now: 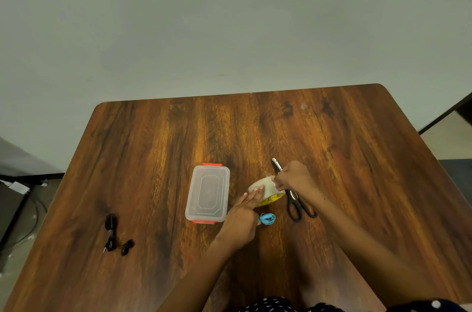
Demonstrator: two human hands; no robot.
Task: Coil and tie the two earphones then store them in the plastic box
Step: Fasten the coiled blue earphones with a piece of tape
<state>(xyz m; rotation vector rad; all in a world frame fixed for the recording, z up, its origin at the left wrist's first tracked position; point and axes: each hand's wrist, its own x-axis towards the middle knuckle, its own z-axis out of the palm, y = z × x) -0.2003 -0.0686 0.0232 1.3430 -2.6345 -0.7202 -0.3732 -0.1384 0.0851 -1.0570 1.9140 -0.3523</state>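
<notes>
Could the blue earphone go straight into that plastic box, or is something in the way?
The lid looks shut on the plastic box, and the left hand lies between it and the blue earphone.

worktop (357, 158): dark wood grain, rounded far corners, fills most of my view
wall (229, 18): plain pale grey-green, just behind the worktop's far edge
scissors (297, 203): black handles, lying on the worktop, blades pointing away from me
cables (30, 222): dark, on the floor at left, blurry

Wooden table (332, 145) against plain pale wall (229, 18)
</notes>
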